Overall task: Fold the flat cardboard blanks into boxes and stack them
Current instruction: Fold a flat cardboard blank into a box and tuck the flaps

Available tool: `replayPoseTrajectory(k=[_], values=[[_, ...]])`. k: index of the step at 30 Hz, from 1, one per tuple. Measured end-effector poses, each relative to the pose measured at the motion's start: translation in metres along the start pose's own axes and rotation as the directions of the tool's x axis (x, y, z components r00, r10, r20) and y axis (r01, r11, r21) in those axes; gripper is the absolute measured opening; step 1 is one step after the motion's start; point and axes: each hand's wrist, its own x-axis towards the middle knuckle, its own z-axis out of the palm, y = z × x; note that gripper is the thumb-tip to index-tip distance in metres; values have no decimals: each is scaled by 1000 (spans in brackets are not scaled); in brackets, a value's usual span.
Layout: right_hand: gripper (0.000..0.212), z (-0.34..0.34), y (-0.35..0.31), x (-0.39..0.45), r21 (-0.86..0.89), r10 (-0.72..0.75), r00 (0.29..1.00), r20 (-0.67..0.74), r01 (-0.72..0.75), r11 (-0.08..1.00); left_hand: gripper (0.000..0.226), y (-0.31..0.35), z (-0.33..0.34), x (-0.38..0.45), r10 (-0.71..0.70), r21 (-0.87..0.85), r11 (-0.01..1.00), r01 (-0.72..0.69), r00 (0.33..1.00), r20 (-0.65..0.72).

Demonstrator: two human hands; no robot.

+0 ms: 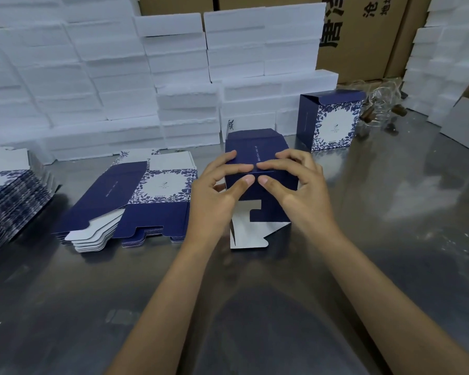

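1. At the centre of the frame the person holds a half-folded blue box (pixel 257 169) between both hands, just above the steel table (pixel 390 239).
2. The left hand (pixel 217 190) grips the box from its left side: the fingers curl over the top panel and the thumb presses on the near face, its tip close to the middle.
3. The right hand (pixel 298 185) mirrors it on the right side, fingers bent over the top, thumb pressing the near face. The two thumb tips sit just beside each other, nearly touching, and the forefinger tips almost meet above them.
4. Neither hand is spread wide; both are clamped on the box, fingers curled round its edges.
5. Below the hands the box's bottom flaps (pixel 249 234) hang loose, their white inner side showing, down near the table.
6. Left of centre lies a pile of flat blanks (pixel 136 201), blue with a white leaf-bordered panel, their cut tabs fanned out at the near edge.
7. At the far left edge is a second, thicker stack of blanks (pixel 11 196).
8. Upper right of centre, one finished box (pixel 331 123) stands upright on the table, well apart from the hands, its top flap open.
9. Just right of it sits a cluster of clear glass bottles (pixel 379 112), blurred.
10. White foam blocks (pixel 119 77) are stacked along the back, with brown cartons (pixel 363 36) behind them at upper right.
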Motion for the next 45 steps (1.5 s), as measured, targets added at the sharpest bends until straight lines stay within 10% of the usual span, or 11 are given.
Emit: replayPoseTrajectory(k=[20,26,30,34,40,45], values=[[31,-5,9,1,95,27,1000,6,-27,995,27,-1,9,-10,-43,-61,997,38,996,-84],[77,-17,21,4,237,484,863,143,-505,830,33,-5,-3,-6,-60,-52,997,52,985,-163],[45,-16,29,11,313,624,754,204,-654,688,31,-10,-2,-5,-78,-69,996,64,973,-217],[36,-21,23,17,464,469,872,140,-477,747,32,-12,7,-8,-216,-196,964,178,957,-192],[33,-31,-8,12,383,189,981,49,-193,903,22,-7,33,-27,-638,-181,699,692,718,279],[39,-31,-14,7,120,101,984,144,-119,986,23,1,24,-24,-728,131,619,774,503,466]])
